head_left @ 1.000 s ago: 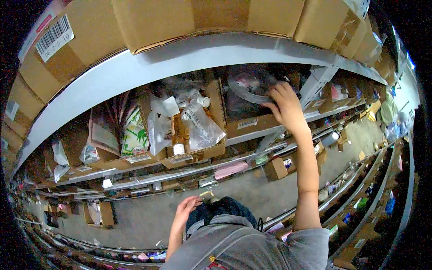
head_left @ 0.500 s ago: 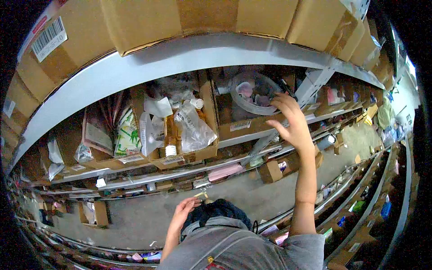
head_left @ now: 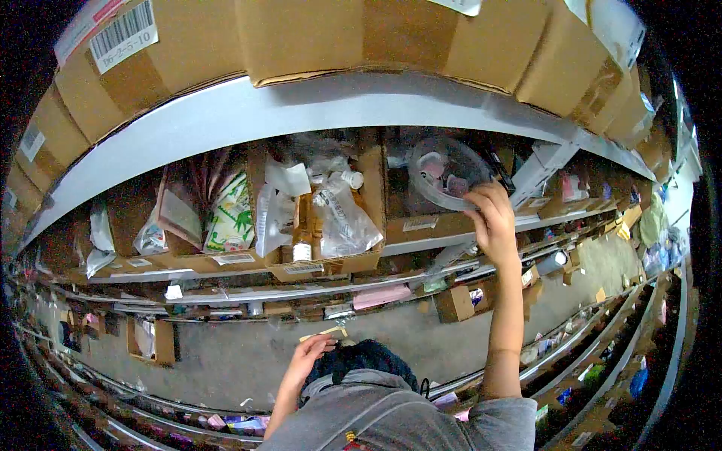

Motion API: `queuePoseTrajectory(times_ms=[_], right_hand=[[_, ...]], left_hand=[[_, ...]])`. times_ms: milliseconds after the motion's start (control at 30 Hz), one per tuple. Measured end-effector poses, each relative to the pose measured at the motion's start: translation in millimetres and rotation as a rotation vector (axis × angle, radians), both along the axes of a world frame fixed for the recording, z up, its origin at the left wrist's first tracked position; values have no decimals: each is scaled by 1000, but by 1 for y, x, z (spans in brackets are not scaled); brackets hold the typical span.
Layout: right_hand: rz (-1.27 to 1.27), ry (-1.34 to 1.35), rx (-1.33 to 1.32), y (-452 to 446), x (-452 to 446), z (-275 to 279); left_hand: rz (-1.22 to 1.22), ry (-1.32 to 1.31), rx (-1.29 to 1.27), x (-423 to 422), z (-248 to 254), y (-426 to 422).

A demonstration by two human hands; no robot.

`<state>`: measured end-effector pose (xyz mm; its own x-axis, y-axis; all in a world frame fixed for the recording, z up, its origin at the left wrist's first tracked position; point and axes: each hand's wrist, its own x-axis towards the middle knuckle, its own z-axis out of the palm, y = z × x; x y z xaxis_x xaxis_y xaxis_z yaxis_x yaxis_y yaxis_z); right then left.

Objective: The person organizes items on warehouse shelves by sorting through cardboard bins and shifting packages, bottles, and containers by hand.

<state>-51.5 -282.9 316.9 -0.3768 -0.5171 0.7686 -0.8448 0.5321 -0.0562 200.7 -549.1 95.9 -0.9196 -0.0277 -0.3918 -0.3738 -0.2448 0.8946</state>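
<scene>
My right hand is at the shelf on the right, its fingers and thumb closed on the near right rim of a round clear plastic tub. Small pink-and-white items show inside the tub, which sits tilted in an open cardboard bin. Low in front of my body, my left hand has its fingers bent together. A thin pale yellow strip shows by its fingertips; whether the hand holds it is unclear.
Left of the tub, a cardboard box holds amber bottles and plastic-wrapped items. A green-patterned packet stands farther left. The shelf beam and large cartons overhang the bins. A slanted metal brace stands right of the tub.
My right hand has closed from spread fingers onto the tub's rim. The tub looks more tilted. The view has shifted, so the shelf sits lower and farther right; my left hand stays low.
</scene>
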Motion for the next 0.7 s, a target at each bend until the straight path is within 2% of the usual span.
queuePoseTrajectory(times_ms=[300, 367, 567, 633, 700], right_hand=[[-39, -92, 4, -6, 11, 11], [-30, -94, -11, -11, 17, 12], [-69, 54, -51, -21, 19, 12], [-46, 61, -71, -31, 12, 30], [-131, -42, -93, -43, 3, 50]], left_hand=[[21, -77, -27, -3, 8, -1], [-30, -18, -34, -7, 9, -1], [-37, 83, -78, -15, 5, 6], [-27, 76, -30, -14, 1, 7], [-26, 64, 17, -12, -3, 8]])
